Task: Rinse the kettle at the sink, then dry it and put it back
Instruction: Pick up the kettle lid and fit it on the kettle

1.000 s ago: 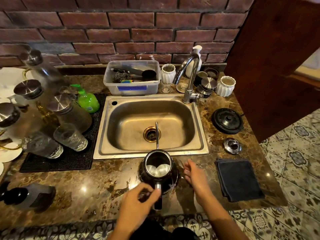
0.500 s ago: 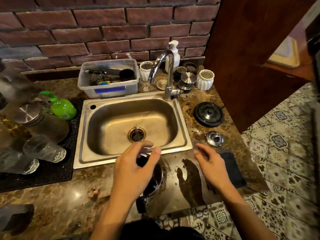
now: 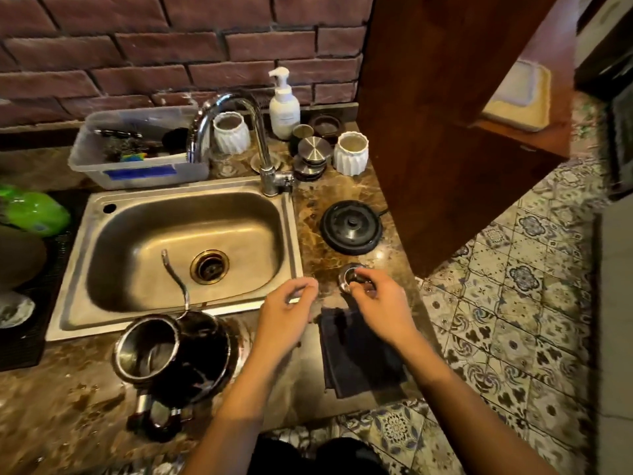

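Near bench front edge, kettle [image 3: 171, 354] sits open, spout toward sink [image 3: 178, 248]. Right hand [image 3: 373, 296] pinches small lid [image 3: 351, 274], lid well right of kettle. Left hand [image 3: 284, 313] loosely curled, holds nothing, nearer kettle.

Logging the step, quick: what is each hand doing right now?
Left hand: loosely curled, holding nothing, above the counter by the sink rim.
Right hand: fingers closing on the small metal lid.
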A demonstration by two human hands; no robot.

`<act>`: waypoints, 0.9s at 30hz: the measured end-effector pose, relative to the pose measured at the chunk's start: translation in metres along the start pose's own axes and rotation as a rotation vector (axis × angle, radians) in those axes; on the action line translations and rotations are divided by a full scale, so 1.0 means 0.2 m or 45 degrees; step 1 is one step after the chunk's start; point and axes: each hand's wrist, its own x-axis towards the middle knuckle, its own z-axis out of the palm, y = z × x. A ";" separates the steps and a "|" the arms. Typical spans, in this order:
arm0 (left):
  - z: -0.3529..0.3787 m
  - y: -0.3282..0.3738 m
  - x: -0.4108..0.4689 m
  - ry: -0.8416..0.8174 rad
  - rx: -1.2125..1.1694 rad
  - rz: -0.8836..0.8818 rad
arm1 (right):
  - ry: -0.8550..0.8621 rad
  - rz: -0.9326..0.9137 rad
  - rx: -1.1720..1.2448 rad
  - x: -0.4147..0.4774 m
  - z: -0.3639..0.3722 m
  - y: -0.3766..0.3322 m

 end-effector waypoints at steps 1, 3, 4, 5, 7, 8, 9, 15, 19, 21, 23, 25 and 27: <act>0.05 -0.02 0.03 0.002 0.025 -0.032 | -0.010 -0.018 -0.027 0.03 -0.01 0.02; 0.15 -0.06 0.09 0.001 0.046 -0.096 | -0.030 -0.041 -0.074 0.09 -0.04 0.06; 0.20 -0.08 0.12 -0.003 0.054 -0.133 | -0.038 -0.049 -0.095 0.12 -0.04 0.09; 0.23 -0.10 0.15 -0.009 0.068 -0.176 | -0.051 -0.051 -0.124 0.15 -0.03 0.12; 0.29 -0.15 0.22 -0.032 0.049 -0.276 | -0.089 -0.048 -0.187 0.20 -0.02 0.17; 0.32 -0.18 0.26 -0.041 0.002 -0.336 | -0.110 -0.050 -0.218 0.22 0.00 0.20; 0.34 -0.20 0.28 -0.037 -0.043 -0.395 | -0.126 -0.059 -0.244 0.25 0.01 0.22; 0.43 -0.25 0.36 0.047 -0.087 -0.533 | -0.156 -0.162 -0.346 0.34 0.02 0.30; 0.50 -0.26 0.38 0.045 -0.044 -0.562 | -0.179 -0.205 -0.395 0.37 0.02 0.34; 0.53 -0.27 0.39 0.035 -0.049 -0.565 | -0.202 -0.229 -0.409 0.37 0.03 0.36; 0.55 -0.28 0.39 0.053 -0.034 -0.561 | -0.224 -0.249 -0.421 0.37 0.02 0.37; 0.56 -0.28 0.40 0.077 -0.012 -0.548 | -0.230 -0.277 -0.428 0.37 0.02 0.37; 0.57 -0.27 0.40 0.096 -0.030 -0.554 | -0.211 -0.301 -0.424 0.38 0.02 0.38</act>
